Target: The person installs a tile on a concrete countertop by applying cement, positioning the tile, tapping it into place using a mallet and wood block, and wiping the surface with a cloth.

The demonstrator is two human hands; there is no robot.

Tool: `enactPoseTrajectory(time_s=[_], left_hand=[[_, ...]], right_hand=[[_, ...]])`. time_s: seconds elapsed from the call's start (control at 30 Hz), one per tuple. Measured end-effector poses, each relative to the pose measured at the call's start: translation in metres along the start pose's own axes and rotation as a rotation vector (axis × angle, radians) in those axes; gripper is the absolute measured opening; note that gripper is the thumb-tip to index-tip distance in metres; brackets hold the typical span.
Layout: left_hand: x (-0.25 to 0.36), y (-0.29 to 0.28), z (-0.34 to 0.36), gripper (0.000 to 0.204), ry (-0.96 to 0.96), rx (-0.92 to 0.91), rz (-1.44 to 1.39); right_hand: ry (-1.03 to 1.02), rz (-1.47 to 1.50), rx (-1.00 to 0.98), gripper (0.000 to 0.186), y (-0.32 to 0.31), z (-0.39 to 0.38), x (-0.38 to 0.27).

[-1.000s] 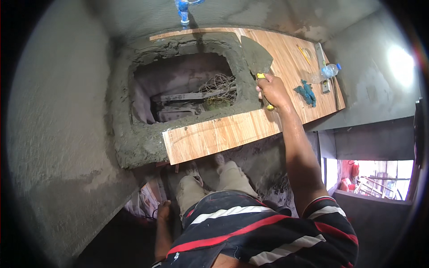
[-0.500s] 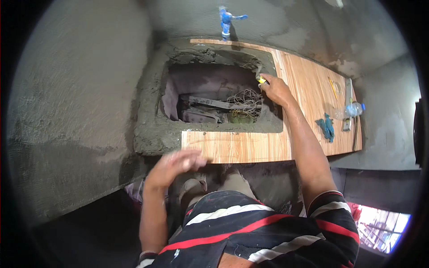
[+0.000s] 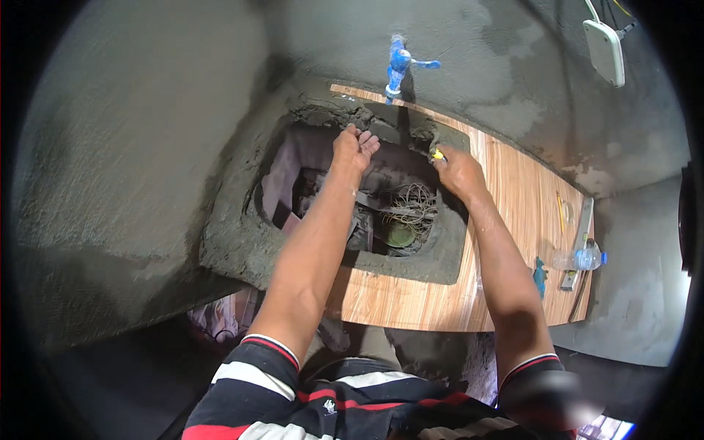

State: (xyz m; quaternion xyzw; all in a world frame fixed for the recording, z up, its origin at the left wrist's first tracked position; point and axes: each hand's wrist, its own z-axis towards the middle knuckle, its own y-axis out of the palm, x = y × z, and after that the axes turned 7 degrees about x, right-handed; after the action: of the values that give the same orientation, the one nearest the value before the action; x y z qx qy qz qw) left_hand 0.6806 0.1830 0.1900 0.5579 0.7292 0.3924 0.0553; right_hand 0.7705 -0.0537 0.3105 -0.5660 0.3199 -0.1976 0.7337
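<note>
Right hand [image 3: 460, 174] grips trowel [image 3: 439, 155]; left hand [image 3: 356, 149] half-curled (can't tell if holding anything) near far mortar [image 3: 385, 129]

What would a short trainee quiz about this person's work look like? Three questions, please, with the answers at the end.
1. Multiple choice: what is the main colour of the wall tap?
A) red
B) blue
C) green

2. True or false: the right hand grips a yellow-marked handle.

3. Fill in the blank: as seen in the picture, the clear bottle lies near the ____ end of the wood-grain top.

Key:
1. B
2. True
3. right
</note>
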Motion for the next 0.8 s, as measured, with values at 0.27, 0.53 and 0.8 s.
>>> enactPoseTrajectory(time_s=[0.27, 0.53, 0.8], left_hand=[[-0.012, 0.009, 0.057, 0.048, 0.007, 0.046, 0.005], [-0.005, -0.006, 0.059, 0.041, 0.063, 0.063, -0.055], [0.017, -0.003, 0.052, 0.042, 0.124, 0.034, -0.163]], right_hand=[[-0.032, -0.047, -0.103, 0.036, 0.009, -0.008, 0.006], [0.041, 0.047, -0.058, 0.042, 0.007, 0.001, 0.007], [-0.053, 0.063, -0.028, 0.042, 0.032, 0.025, -0.004]])
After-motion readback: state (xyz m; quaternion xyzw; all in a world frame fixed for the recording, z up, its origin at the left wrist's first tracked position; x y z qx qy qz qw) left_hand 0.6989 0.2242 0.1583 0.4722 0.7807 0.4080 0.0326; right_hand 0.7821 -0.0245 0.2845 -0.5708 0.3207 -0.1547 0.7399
